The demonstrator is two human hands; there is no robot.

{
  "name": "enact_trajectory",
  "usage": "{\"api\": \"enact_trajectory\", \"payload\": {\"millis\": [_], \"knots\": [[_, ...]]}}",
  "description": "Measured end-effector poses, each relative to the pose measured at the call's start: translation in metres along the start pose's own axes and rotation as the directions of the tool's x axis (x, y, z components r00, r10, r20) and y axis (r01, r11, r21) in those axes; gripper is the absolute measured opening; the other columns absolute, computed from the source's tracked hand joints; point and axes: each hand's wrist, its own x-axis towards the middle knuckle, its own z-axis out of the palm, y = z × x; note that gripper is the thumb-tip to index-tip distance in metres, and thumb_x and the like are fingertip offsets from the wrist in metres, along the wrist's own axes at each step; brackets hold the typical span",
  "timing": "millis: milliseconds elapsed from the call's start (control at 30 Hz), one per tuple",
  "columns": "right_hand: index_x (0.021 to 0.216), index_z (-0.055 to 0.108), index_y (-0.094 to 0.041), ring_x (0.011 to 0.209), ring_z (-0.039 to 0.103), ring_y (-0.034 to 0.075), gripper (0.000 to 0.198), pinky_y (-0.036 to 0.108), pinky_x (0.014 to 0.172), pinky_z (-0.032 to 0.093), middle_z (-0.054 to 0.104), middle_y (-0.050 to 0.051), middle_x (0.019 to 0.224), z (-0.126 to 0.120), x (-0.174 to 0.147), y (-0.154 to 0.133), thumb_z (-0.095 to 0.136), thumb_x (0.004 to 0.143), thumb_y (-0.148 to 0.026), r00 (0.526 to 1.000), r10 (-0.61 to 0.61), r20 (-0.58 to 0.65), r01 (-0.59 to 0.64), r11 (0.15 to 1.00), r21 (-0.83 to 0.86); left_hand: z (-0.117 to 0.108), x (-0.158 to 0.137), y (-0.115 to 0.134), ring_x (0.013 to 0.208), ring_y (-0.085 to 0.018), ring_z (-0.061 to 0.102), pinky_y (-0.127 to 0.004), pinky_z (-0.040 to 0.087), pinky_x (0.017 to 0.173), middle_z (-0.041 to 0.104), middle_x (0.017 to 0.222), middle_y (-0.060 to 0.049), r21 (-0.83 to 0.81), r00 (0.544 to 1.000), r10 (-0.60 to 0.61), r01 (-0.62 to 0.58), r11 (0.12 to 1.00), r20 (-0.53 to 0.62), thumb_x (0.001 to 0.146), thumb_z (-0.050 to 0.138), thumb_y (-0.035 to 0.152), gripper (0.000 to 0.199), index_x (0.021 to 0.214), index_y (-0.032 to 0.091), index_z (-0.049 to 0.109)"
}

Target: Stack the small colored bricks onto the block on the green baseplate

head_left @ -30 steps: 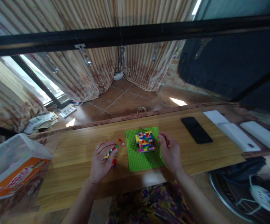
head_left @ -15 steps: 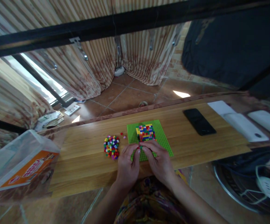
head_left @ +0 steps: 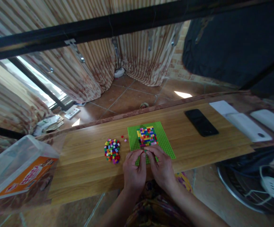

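Note:
Over the near part of a green studded baseplate, my left hand and my right hand meet at the fingertips. Both are closed in a pinch around tiny building bricks, of which specks of red and green show. Fingers cover most of them, so how they fit together is hidden. Just beyond the fingertips, a multicoloured block of bricks stands on the baseplate. To the left, a pile of loose small bricks lies on the wooden board. A red brick and a pink brick lie apart from it.
On the right of the wooden board lies a black phone, with a white box past it. A clear plastic bag with an orange label stands at the left end. A dark metal bar crosses above.
Both hands have shifted slightly right and nearer to me, still pinched together. More of the brick block's near edge shows. The view has tilted a little.

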Motion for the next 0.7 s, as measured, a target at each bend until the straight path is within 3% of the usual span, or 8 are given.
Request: {"api": "enact_trajectory", "payload": {"millis": [200,400,700], "knots": [[0.098,0.068,-0.022,0.091,0.067,0.018,0.019,0.031,0.082,0.054,0.069,0.007,0.096,-0.007,0.003,0.009,0.050,0.094,-0.024,0.999,-0.040,-0.028,0.038,0.997,-0.072,0.007,-0.001,-0.003,0.081,-0.019,0.067,-0.034,0.055,0.077,0.072,0.086,-0.005,-0.042,0.999,-0.031,0.030,0.999,-0.014,0.089,0.058,0.025,0.011,0.090,0.023,0.069],[0.094,0.070,-0.020,0.079,0.066,0.018,0.019,0.030,0.072,0.053,0.070,0.007,0.089,-0.024,0.027,0.033,0.054,0.091,-0.029,0.994,0.025,-0.106,-0.038,0.991,-0.128,0.004,-0.001,-0.011,0.083,-0.018,0.067,-0.032,0.054,0.077,0.072,0.087,-0.006,-0.058,0.999,-0.044,0.044,0.997,-0.006,0.085,0.062,0.023,0.010,0.089,0.020,0.070],[0.090,0.070,-0.017,0.075,0.066,0.019,0.018,0.030,0.069,0.050,0.071,0.007,0.086,-0.031,0.048,0.047,0.057,0.086,-0.028,0.993,0.109,-0.040,-0.115,0.964,-0.240,0.001,0.001,-0.018,0.077,-0.014,0.065,-0.023,0.050,0.069,0.070,0.085,-0.003,-0.072,0.998,-0.064,0.064,0.995,-0.004,0.083,0.061,0.018,0.011,0.090,0.019,0.069]]}}
